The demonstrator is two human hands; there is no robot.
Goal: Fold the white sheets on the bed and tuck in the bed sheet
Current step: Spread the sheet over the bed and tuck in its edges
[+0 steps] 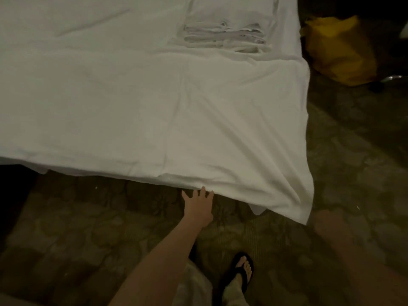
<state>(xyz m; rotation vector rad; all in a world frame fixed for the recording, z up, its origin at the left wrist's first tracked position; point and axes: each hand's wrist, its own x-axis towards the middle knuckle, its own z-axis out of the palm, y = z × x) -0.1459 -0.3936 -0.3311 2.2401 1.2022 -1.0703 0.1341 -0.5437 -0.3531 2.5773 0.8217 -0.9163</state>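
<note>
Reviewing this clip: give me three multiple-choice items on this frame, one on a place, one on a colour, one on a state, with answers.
1. Where is the stack of folded white sheets?
A. on the bed, far right
B. on the floor
C. in a hand

2. What colour is the bag on the floor?
A. red
B. yellow
C. blue

3. The left hand is:
A. a fist
B. open, fingers at the white bed sheet's hanging edge
C. out of view

A: lies on the mattress.
B: plainly yellow.
C is wrong; B: fingers spread.

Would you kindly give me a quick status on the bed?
Left hand open, fingertips at bed sheet hem. Right hand hidden behind hanging corner. Folded sheets stacked on bed. Nothing blocking.
</note>
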